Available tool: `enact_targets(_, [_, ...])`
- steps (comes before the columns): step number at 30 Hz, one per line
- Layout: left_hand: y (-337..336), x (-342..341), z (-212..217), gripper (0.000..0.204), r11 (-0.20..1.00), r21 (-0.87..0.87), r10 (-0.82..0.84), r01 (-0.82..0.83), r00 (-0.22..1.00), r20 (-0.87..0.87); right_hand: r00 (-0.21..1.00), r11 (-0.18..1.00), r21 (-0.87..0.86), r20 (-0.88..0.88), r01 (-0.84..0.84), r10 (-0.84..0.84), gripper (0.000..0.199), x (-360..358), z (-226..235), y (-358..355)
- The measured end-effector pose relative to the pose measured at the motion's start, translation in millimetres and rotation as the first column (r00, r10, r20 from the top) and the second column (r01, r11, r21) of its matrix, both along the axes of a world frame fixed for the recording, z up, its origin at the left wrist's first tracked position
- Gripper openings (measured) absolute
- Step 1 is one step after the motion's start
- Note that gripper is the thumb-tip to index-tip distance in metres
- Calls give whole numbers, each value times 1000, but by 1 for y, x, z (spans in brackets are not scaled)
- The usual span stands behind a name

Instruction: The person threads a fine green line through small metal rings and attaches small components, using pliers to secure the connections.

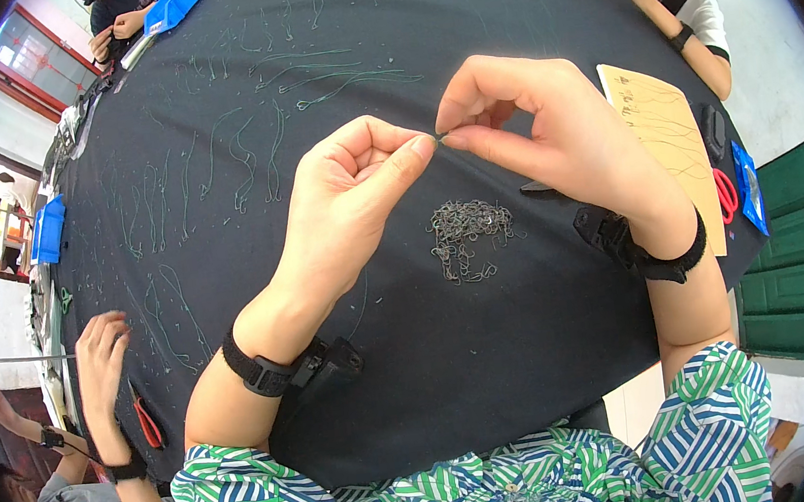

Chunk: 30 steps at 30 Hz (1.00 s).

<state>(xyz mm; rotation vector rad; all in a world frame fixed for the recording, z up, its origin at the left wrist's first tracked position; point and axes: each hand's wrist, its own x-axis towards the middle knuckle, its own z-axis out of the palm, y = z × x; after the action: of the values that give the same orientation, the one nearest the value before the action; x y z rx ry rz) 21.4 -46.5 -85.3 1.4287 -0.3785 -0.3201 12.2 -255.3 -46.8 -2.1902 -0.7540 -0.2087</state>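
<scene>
My left hand [347, 203] and my right hand [547, 130] meet above the black tablecloth [492, 340], fingertips pinched together on a tiny green wire piece [438, 137]. Each hand grips one end of it between thumb and forefinger. Below the hands lies a small heap of grey metal hooks [465, 234]. Both wrists wear black straps with small devices.
Several green wire strands [253, 159] lie spread over the far cloth. A tan card [666, 132], red scissors [725, 194] and a blue packet [750, 187] sit at the right. Another person's hand [101, 350] with red pliers [146, 419] works at the left; others sit at the far edge beside blue bins [174, 4].
</scene>
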Motion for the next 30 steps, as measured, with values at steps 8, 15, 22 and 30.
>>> enact_targets(8, [2,0,1,13,1000,10,-1,1,1000,-8,999,999,-9,-12,-31,31,13,3,-1,-6])
enact_targets(15, [0,-5,11,13,980,-192,39,-58,994,-97,536,802,598,-673,-11,510,47,-14,-16,32])
enact_targets(22, [5,0,16,12,983,-163,79,-88,995,-58,571,921,386,-743,-62,349,23,-8,-16,27])
enact_targets(30, [11,10,7,14,981,-162,106,-106,994,-9,811,718,697,-418,-4,410,21,11,13,-30])
